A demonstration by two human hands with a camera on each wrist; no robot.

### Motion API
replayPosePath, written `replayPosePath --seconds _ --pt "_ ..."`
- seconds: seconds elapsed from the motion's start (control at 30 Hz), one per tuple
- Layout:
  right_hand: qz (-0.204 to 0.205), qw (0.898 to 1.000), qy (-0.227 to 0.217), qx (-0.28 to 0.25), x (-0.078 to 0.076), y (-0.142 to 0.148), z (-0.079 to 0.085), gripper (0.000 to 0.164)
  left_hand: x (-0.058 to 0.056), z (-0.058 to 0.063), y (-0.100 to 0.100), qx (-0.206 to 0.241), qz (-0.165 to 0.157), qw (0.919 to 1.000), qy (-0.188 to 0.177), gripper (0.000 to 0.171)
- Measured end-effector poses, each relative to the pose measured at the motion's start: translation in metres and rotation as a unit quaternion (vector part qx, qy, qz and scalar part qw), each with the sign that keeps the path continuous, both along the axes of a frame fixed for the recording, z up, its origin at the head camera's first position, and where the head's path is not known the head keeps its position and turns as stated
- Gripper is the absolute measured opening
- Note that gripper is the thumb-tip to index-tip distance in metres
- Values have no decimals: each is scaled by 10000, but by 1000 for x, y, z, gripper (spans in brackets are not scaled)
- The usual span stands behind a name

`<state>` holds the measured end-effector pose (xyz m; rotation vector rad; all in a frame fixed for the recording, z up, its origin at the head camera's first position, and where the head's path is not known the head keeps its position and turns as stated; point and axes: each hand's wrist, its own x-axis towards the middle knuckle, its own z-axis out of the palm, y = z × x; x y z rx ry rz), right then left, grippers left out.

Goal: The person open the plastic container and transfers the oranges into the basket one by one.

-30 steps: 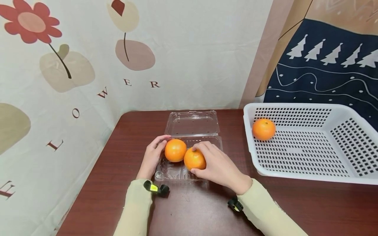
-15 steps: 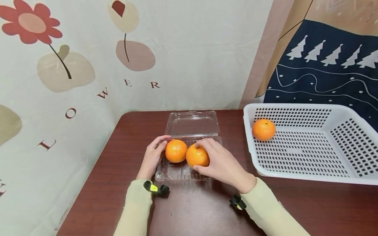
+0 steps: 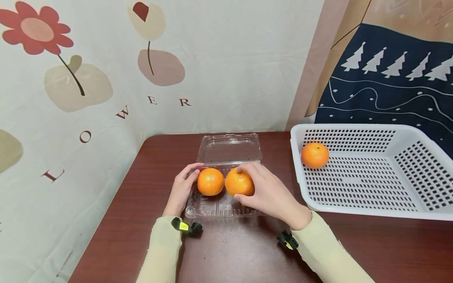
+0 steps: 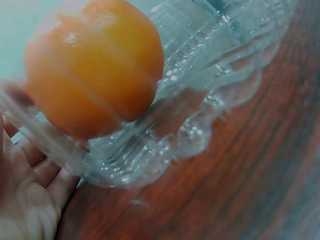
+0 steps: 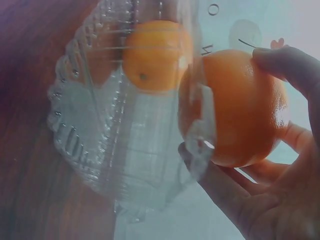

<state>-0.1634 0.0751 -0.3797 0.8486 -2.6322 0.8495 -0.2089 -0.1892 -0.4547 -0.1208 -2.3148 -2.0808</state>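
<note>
A clear plastic clamshell container (image 3: 209, 206) lies on the table with its lid folded back. One orange (image 3: 210, 182) sits inside at its left. In the head view my left hand (image 3: 180, 188) rests against the left side of the container, beside that orange; the left wrist view shows its palm and fingers (image 4: 45, 172) along the clear wall. My right hand (image 3: 267, 192) holds a second orange (image 3: 238, 182) over the right half, thumb in front and fingers behind. Through the right wrist camera, this held orange (image 5: 240, 110) appears close by the container's wall.
To the right stands a white perforated basket (image 3: 301, 184) with another orange (image 3: 315, 155) in its left back corner. The open lid (image 3: 230, 147) lies towards the wall hanging (image 3: 226, 78) behind the table (image 3: 226, 251).
My right hand has moved slightly right and back with the orange, widening the gap to the other orange. My left hand stays at the container's left side.
</note>
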Motion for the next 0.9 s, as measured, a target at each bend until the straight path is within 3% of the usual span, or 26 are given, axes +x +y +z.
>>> replayPosePath --seconds 0.63,0.9 --pt "221 9992 141 -312 0 12 15 52 -1 -1 -1 -9 11 10000 17 32" --pt "207 9986 -71 -489 0 19 20 54 -1 -1 -1 23 -11 10000 -68 33"
